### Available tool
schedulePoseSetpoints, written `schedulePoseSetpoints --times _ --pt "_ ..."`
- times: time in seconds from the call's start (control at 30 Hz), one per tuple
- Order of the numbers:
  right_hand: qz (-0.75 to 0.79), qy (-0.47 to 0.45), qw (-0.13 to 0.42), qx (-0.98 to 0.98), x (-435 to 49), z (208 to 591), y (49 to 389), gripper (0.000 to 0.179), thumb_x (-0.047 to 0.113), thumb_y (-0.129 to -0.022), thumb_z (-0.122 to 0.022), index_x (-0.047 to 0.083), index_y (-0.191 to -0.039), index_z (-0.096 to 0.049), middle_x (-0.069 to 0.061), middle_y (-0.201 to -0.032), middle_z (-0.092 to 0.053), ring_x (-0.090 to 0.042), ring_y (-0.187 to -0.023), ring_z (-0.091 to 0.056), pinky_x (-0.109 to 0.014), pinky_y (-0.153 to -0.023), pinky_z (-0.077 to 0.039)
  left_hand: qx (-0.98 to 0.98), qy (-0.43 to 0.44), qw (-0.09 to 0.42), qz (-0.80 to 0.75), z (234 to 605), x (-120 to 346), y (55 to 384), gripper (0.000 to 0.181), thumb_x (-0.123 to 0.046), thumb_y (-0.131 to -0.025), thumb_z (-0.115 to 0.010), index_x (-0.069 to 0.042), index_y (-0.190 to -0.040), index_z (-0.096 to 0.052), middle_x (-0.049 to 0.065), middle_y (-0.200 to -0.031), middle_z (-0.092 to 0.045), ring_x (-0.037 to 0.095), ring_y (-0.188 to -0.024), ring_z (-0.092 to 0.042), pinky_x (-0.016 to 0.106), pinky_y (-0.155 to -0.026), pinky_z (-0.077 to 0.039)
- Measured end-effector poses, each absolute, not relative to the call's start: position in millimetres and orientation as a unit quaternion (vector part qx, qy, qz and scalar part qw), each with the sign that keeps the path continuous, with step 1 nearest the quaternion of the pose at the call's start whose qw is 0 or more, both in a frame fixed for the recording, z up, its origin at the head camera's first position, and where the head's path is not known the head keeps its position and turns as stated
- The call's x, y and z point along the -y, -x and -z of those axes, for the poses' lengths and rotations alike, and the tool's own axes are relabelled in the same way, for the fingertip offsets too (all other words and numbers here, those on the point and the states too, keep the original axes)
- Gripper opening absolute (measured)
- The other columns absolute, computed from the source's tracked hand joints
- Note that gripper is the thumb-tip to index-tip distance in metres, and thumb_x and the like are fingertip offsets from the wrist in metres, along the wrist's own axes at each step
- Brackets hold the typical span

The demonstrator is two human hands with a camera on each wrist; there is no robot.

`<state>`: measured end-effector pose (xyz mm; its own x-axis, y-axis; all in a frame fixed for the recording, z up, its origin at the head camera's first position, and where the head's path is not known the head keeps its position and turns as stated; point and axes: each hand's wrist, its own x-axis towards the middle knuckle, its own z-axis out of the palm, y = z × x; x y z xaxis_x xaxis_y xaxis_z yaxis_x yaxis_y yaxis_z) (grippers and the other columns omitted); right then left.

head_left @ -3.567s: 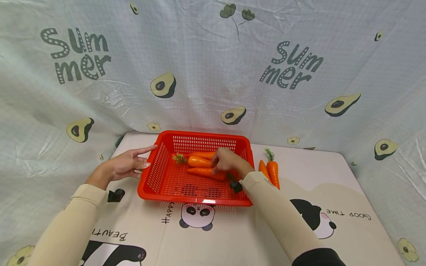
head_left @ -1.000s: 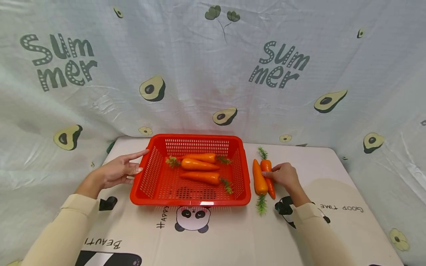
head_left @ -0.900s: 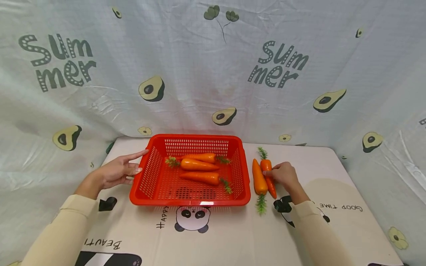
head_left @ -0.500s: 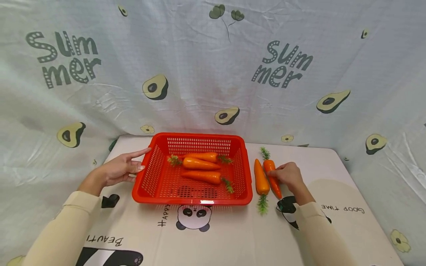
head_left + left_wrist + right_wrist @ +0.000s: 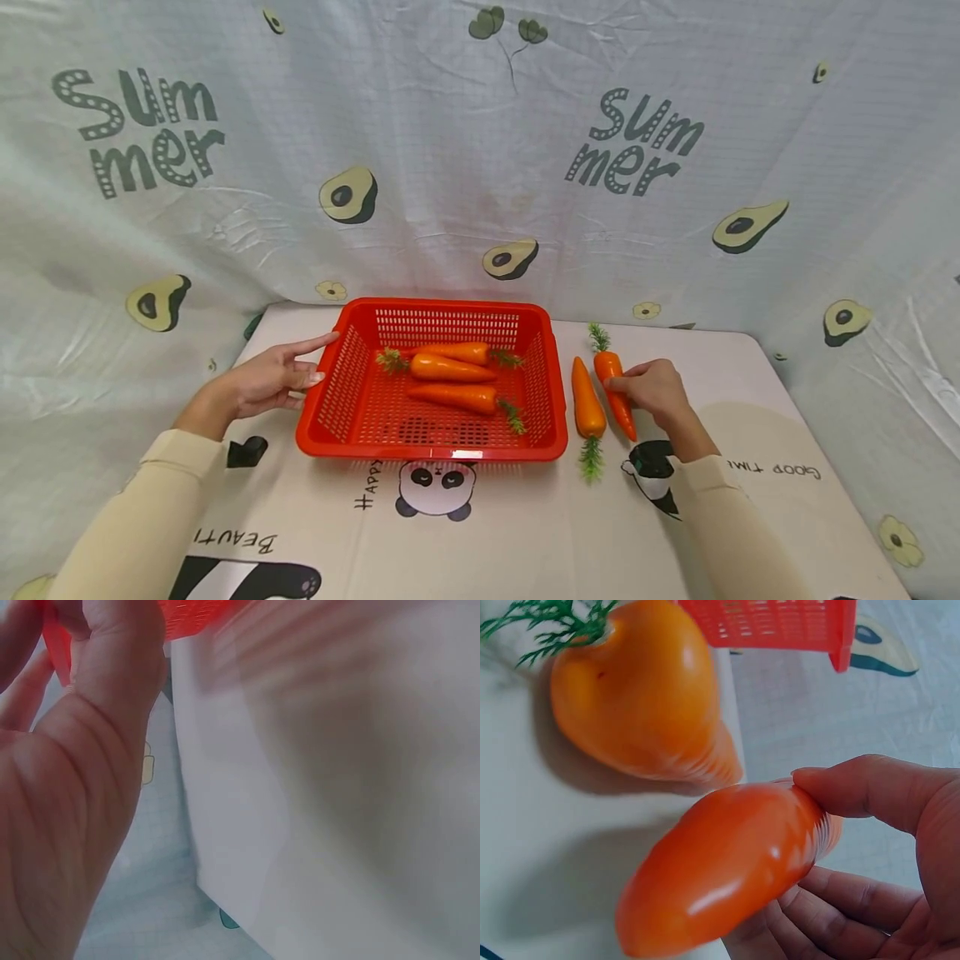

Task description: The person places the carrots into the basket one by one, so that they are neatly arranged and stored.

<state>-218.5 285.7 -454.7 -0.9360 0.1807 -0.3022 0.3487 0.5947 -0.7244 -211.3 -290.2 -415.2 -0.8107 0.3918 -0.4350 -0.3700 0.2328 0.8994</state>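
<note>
Thumb and fingers of my left hand (image 5: 273, 379) hold the left rim of a red plastic basket (image 5: 431, 456). Beside the basket's right wall, my right hand (image 5: 654, 390) pinches a carrot (image 5: 609, 367) by its middle, thumb on one side and fingers on the other. Its leafy top points to the back and its tip to the front. In the right wrist view this held carrot (image 5: 712, 870) is tilted above its shadow on the table. A second carrot (image 5: 589, 415) lies between it and the basket, leaves toward the front.
Inside the basket lie three carrots: a back one (image 5: 472, 353), a middle one (image 5: 450, 370) and a front one (image 5: 461, 398). A pale table mat (image 5: 510, 542) with panda prints lies under everything. A hanging cloth (image 5: 442, 125) with avocado prints closes off the back.
My right hand has left the front carrot in the basket and moved right to a carrot on the table. That carrot has shifted slightly right, away from its neighbour. My left hand stays at the rim.
</note>
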Motion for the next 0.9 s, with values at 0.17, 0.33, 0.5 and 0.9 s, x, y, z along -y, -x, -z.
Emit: schedulePoseSetpoints --times 0.17,0.33,0.5,0.9 --pt "0.437 -0.145 0.099 -0.882 -284 449 218 0.044 0.027 -0.092 -0.078 -0.009 -0.116 -0.069 -0.022 -0.114 -0.066 -0.024 -0.085 -0.064 -0.028 -0.073 -0.063 -0.725 -0.01 0.307 -0.617 416 290 212 0.087 -0.013 -0.104 -0.062 -0.024 -0.169 -0.006 -0.002 -0.114 -0.073 0.014 -0.092 -0.07 0.039 -0.083 -0.065" --pt "0.44 -0.14 0.094 -0.882 -282 446 219 0.045 0.027 -0.092 -0.078 -0.009 -0.118 -0.069 -0.023 -0.118 -0.067 -0.025 -0.086 -0.065 -0.028 -0.074 -0.062 -0.725 -0.009 0.308 -0.616 416 290 213 0.087 -0.014 -0.104 -0.063 -0.024 -0.169 -0.006 -0.002 -0.113 -0.073 0.014 -0.092 -0.07 0.038 -0.083 -0.065" --pt "0.451 -0.13 0.09 -0.878 -280 441 220 0.044 0.026 -0.093 -0.078 -0.009 -0.117 -0.069 -0.024 -0.117 -0.068 -0.023 -0.084 -0.068 -0.029 -0.075 -0.064 -0.725 -0.003 0.306 -0.617 414 290 211 0.087 -0.013 -0.104 -0.063 -0.024 -0.169 -0.006 -0.002 -0.113 -0.073 0.014 -0.091 -0.07 0.037 -0.083 -0.065" --pt "0.468 -0.111 0.085 -0.873 -276 428 218 0.044 0.025 -0.092 -0.08 -0.01 -0.117 -0.07 -0.023 -0.114 -0.071 -0.02 -0.082 -0.071 -0.033 -0.079 -0.065 -0.725 -0.012 0.307 -0.617 413 289 211 0.088 -0.013 -0.104 -0.063 -0.022 -0.169 -0.005 -0.002 -0.111 -0.073 0.013 -0.09 -0.07 0.037 -0.081 -0.065"
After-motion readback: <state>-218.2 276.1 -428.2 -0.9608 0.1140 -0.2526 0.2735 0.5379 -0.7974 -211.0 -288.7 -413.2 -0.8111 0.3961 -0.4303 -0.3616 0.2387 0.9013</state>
